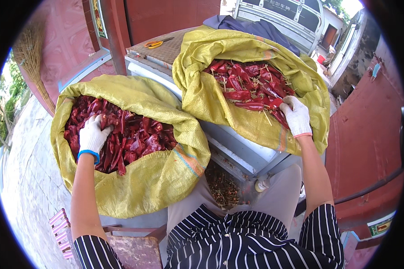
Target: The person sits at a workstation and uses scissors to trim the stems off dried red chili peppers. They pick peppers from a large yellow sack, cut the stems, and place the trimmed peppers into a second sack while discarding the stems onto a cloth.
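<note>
Two yellow woven sacks stand side by side, both full of dried red chili peppers. In the left sack [152, 184], my left hand [93, 135], in a white glove with a blue cuff, rests on the dark red peppers [137, 136]. Its fingers curl round a chili pepper [104, 120]. My right hand [296, 117], gloved in white with a reddish cuff, is at the near right edge of the peppers [244, 83] in the right sack [202, 89]. Thumb and fingers pinch a red chili pepper [276, 103]. Many pale stems show among the peppers there.
The right sack rests on a metal-edged vehicle bed [166, 58], where orange-handled scissors [155, 44] lie. Dark cloth [251, 29] is bunched behind it. Loose stems [222, 186] lie below, between my legs. A straw broom [31, 58] leans at left; a stool [134, 253] is nearby.
</note>
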A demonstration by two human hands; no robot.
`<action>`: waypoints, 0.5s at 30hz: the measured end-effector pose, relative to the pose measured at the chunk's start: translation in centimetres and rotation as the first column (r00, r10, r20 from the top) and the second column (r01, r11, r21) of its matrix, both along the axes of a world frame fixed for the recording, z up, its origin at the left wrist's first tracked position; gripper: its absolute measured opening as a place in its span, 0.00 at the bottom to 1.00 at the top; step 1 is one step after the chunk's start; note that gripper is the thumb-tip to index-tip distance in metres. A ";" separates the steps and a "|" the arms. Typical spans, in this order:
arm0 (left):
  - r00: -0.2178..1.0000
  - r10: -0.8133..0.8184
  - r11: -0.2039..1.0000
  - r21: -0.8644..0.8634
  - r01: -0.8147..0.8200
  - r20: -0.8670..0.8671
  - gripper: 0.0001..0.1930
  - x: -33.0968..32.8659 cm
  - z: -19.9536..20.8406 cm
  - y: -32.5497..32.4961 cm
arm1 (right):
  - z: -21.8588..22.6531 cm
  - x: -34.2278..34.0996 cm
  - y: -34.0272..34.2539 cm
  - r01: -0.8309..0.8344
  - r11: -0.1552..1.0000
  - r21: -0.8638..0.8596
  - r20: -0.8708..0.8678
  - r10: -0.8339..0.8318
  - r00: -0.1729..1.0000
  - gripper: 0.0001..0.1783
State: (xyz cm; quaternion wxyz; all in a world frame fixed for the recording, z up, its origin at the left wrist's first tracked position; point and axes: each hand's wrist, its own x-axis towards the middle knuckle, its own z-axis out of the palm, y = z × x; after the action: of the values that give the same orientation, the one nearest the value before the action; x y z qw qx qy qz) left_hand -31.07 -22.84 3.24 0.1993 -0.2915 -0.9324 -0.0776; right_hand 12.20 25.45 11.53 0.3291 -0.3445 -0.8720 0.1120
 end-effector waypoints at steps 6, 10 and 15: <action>0.955 0.269 0.899 -0.324 -0.295 -0.121 0.33 0.0 -1.1 3.6 | 1.1 0.9 -1.1 -0.027 0.998 -0.055 -0.213 0.015 0.977 0.16; 0.978 0.173 0.901 -0.383 -0.206 -0.120 0.28 0.1 0.0 6.4 | 3.0 1.2 -3.2 -0.035 0.999 0.016 -0.246 0.038 0.968 0.14; 0.943 0.076 0.980 -0.197 -0.011 0.324 0.52 -1.6 5.0 4.8 | 3.4 1.6 -3.5 -0.085 0.993 0.081 -0.285 0.105 0.953 0.12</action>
State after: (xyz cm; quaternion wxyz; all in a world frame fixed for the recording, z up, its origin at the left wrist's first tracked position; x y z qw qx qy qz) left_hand -32.71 -18.06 8.20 0.0129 -0.2716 -0.9618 -0.0303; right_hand 13.82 21.99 14.96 0.4585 -0.2709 -0.8335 0.1471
